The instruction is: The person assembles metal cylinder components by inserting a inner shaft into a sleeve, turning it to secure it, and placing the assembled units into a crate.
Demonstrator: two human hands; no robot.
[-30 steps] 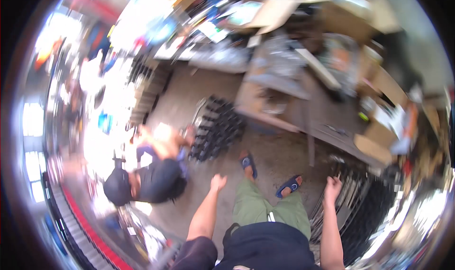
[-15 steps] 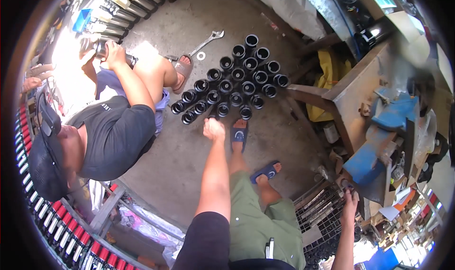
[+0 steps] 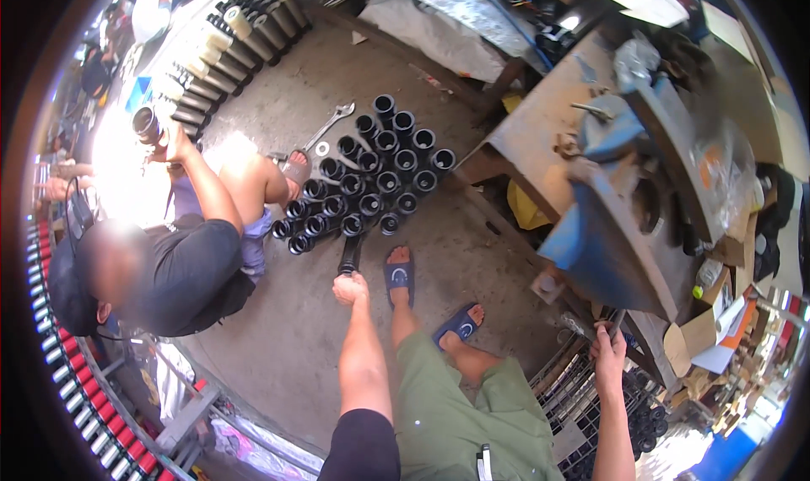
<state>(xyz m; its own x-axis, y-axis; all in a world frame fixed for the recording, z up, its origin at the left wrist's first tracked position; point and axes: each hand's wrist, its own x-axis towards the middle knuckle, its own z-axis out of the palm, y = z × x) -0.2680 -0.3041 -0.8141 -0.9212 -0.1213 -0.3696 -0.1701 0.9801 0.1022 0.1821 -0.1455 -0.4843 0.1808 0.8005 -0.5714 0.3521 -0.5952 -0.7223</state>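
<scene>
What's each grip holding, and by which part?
Left grip: a black tube, by its near end. Right grip: fingers at a slim dark piece; whether it's held cannot be told.

Tubes [image 3: 387,183] stand on the floor [image 3: 278,329] before us, an adjustable wrench [image 3: 327,130] near their far left side. A co-worker [image 3: 190,278] sits to our left, the surface [image 3: 544,127] right.

black short sleeve [image 3: 363,447] behind the ungloved left hand [image 3: 350,289], olive-green shorts [image 3: 460,409] with white-and-black strip [image 3: 483,462], navy slide sandals [image 3: 399,278] right of that grip, pale curved marking on straps
</scene>
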